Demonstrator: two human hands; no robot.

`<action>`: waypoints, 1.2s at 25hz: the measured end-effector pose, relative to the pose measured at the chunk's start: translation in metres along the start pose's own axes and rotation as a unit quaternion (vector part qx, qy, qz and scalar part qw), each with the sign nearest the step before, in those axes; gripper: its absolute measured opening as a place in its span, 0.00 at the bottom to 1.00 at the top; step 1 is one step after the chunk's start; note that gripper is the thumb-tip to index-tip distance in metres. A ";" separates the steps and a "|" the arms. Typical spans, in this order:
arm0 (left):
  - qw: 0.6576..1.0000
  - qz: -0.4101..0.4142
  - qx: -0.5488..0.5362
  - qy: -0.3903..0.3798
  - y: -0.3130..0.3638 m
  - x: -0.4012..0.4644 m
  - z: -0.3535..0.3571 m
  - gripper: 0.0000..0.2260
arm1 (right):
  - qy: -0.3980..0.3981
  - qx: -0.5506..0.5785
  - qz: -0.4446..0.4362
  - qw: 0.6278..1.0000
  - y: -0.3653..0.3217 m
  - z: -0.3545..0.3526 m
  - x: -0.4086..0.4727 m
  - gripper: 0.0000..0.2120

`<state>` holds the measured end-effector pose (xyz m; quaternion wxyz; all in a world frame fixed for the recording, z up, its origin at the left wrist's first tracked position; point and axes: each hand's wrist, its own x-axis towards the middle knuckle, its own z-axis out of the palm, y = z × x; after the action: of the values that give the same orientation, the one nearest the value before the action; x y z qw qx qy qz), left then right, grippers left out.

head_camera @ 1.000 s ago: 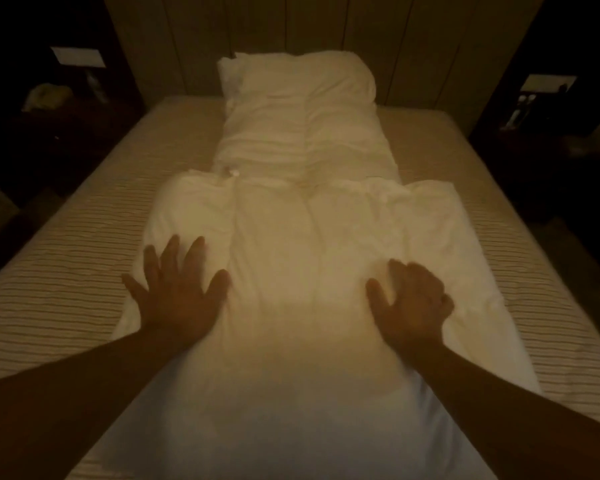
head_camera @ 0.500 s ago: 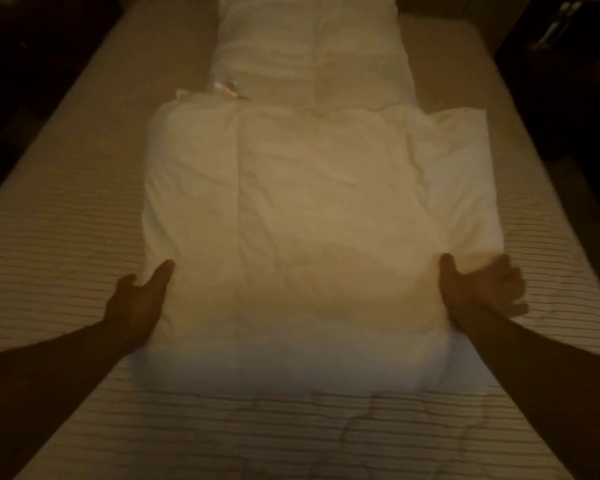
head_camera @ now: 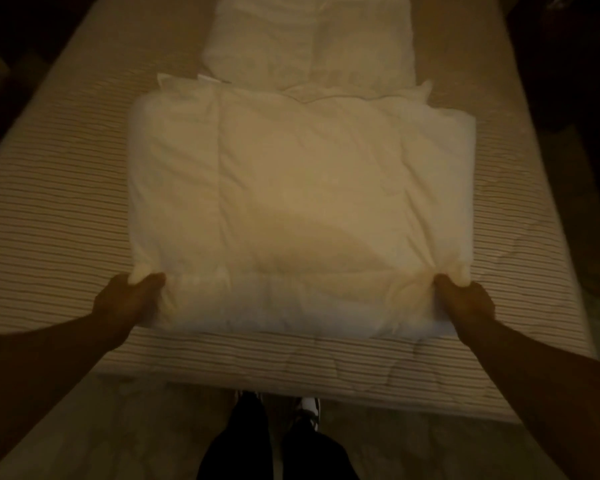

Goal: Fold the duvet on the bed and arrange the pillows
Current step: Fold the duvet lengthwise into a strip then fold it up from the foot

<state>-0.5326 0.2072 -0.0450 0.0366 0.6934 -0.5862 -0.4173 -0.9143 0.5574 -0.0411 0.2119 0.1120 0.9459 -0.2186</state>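
The folded white padded duvet (head_camera: 291, 202) lies mid-bed on the striped mattress (head_camera: 49, 209), near the foot. The left hand (head_camera: 127, 301) and right hand (head_camera: 465, 301) each pinch a near corner, fingers closed on the fabric. This looks like the final fold: next, lift both corners together and carry them away evenly.

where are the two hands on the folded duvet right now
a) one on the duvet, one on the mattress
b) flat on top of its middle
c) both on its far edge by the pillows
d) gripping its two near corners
d: the left hand and the right hand each close on a near corner of the folded duvet, at the foot end of the striped mattress.
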 end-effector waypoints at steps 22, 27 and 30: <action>0.874 0.351 0.330 0.065 0.124 -0.014 0.069 0.36 | 0.087 -0.109 -0.299 0.944 -0.093 0.054 -0.048 0.35; 0.835 0.409 0.356 0.098 0.202 0.035 0.078 0.39 | 0.097 -0.099 -0.360 0.922 -0.208 0.072 -0.034 0.38; 0.836 0.388 0.376 0.100 0.204 0.083 0.097 0.41 | 0.079 -0.172 -0.326 0.926 -0.226 0.101 0.007 0.45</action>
<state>-0.7557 0.1165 -0.0425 -0.0102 0.4076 -0.9120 -0.0449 -0.9532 0.3130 -0.0442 0.0693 -0.2241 0.9669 -0.1002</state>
